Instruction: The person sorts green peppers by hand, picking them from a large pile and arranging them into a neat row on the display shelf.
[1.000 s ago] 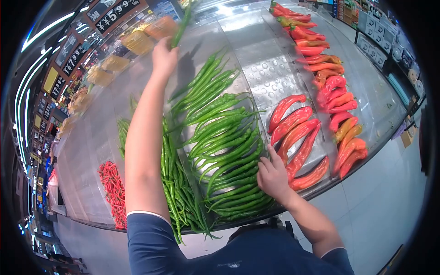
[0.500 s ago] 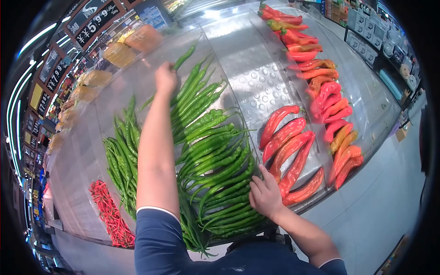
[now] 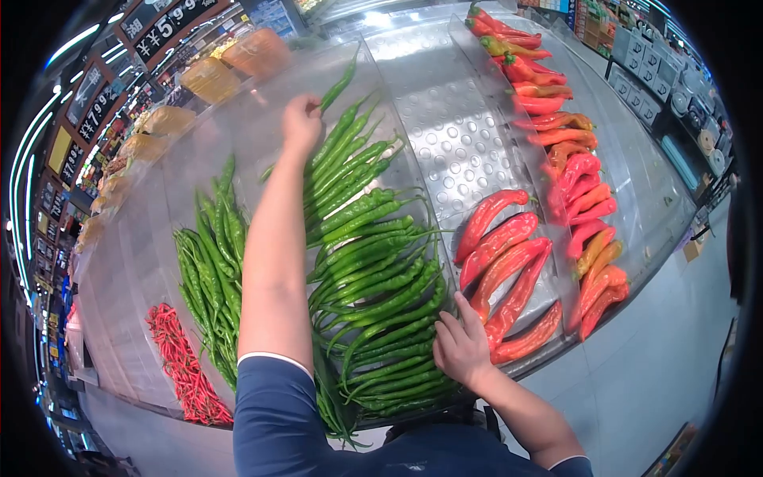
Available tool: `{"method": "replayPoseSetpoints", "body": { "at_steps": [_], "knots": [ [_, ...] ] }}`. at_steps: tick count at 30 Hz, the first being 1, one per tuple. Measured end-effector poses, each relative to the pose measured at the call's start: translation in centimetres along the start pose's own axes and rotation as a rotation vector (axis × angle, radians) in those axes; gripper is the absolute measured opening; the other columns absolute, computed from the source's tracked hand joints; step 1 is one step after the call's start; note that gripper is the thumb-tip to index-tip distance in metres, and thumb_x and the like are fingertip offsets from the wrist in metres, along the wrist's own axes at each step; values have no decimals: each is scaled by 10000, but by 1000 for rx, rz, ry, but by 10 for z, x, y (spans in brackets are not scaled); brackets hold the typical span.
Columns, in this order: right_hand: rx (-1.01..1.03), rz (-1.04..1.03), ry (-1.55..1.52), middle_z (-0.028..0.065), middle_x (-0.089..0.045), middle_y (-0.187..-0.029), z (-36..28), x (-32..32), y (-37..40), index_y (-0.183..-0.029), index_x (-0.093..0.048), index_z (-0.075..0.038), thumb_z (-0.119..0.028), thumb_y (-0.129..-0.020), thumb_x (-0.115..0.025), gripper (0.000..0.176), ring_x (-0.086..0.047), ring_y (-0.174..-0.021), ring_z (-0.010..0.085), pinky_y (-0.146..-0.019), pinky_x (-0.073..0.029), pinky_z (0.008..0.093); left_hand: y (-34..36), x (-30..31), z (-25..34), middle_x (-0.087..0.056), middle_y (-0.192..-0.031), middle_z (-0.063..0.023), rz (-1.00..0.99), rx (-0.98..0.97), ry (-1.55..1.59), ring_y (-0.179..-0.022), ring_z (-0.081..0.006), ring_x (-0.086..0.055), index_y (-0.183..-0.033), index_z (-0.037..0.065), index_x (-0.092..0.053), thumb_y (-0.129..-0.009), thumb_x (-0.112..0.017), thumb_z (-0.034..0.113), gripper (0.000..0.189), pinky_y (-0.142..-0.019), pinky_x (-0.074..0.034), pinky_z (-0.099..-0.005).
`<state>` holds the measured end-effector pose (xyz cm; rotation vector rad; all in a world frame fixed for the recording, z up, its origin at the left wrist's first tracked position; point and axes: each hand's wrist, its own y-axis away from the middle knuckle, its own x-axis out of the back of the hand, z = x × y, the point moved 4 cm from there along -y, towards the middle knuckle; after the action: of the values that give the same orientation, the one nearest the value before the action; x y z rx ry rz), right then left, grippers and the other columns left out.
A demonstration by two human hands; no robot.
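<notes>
My left hand [image 3: 303,126] is closed on the lower end of a long green chili pepper [image 3: 340,86], at the far end of the row; its fingertips are partly hidden. Below it, several green chili peppers [image 3: 373,274] lie side by side in a neat column. My right hand [image 3: 462,343] rests at the column's near right edge, its index finger stretched out and the others loosely bent, with nothing visibly held. Just right of that hand lie large red peppers [image 3: 517,270]. My left forearm covers part of the display between the two green groups.
Another pile of green chili peppers [image 3: 211,266] and thin red chilies [image 3: 184,366] lie at the left. Clear dividers [image 3: 397,103] split the metal display. Beyond one stands a row of red and orange peppers [image 3: 568,151]. Price signs [image 3: 163,30] hang at the upper left.
The view has shifted slightly, so the display sits a little differently in the picture. My left hand stays on the far green chili pepper, and my right hand has hardly moved.
</notes>
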<state>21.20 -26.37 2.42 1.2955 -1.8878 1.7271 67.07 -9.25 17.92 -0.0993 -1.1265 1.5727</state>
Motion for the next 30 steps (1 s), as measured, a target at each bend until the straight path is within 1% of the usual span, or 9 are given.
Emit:
{"method": "replayPoseSetpoints", "body": {
  "at_steps": [6,9,11,18,20,25,27,28,30],
  "knots": [
    [11,4,-1,194,-645,-1084,-1,1,-1,-926,-679,46,-94,-770,-653,211,-484,-1347,436,-1029,-488,531,11,20,0,-733,-934,-144,-184,14,18,-891,-235,-698,-1057,23,-726,-818,-644,-58,265,-836,-539,-353],
    [19,5,-7,198,-642,-1080,0,-1,0,-926,-677,49,-91,-765,-654,215,-467,-1355,446,-1023,-484,536,17,20,-6,-738,-949,-126,-329,71,213,-897,-204,-686,-1062,-6,-721,-825,-624,-60,262,-844,-533,-328],
    [30,3,-15,199,-640,-1077,0,-1,1,-926,-677,50,-89,-762,-654,216,-456,-1361,452,-1018,-482,538,26,24,-4,-705,-902,-43,-429,65,188,-851,-120,-642,-1043,-33,-710,-852,-579,-146,257,-812,-521,-257],
    [55,23,-24,202,-637,-1070,-1,-1,2,-929,-674,64,-72,-751,-656,224,-444,-1366,464,-993,-478,527,58,98,49,-706,-910,-48,-274,80,30,-864,-116,-641,-1045,-28,-706,-888,-541,-127,248,-818,-507,-259],
    [57,39,-18,203,-636,-1067,-1,-1,2,-930,-674,65,-71,-751,-656,225,-447,-1364,467,-992,-476,524,65,132,41,-737,-996,-144,-177,21,-65,-949,-227,-695,-1034,0,-711,-877,-555,-61,229,-881,-529,-332],
    [51,29,-40,205,-636,-1075,-2,2,1,-937,-673,67,-41,-736,-665,228,-452,-1361,481,-1026,-452,533,120,225,4,-732,-1009,-162,-18,5,-247,-963,-278,-707,-1033,14,-713,-887,-574,-22,205,-885,-533,-346],
    [57,26,-37,204,-637,-1080,-3,2,2,-938,-673,67,-39,-736,-668,229,-451,-1362,484,-1037,-445,528,144,249,-23,-736,-981,-191,-77,216,-477,-935,-305,-720,-1006,11,-727,-875,-641,75,170,-867,-547,-377],
    [59,24,-24,204,-638,-1084,-3,2,1,-939,-674,68,-38,-735,-671,230,-450,-1363,488,-1049,-439,522,154,256,-31,-736,-981,-191,-71,218,-481,-935,-305,-720,-1006,11,-727,-875,-641,75,170,-867,-547,-377],
    [67,20,-26,202,-641,-1091,-4,3,1,-944,-675,68,-33,-734,-674,233,-446,-1365,493,-1066,-428,511,179,266,-49,-744,-934,-206,-227,359,-540,-886,-321,-730,-969,-3,-742,-850,-712,189,228,-840,-560,-405]
  ]
}}
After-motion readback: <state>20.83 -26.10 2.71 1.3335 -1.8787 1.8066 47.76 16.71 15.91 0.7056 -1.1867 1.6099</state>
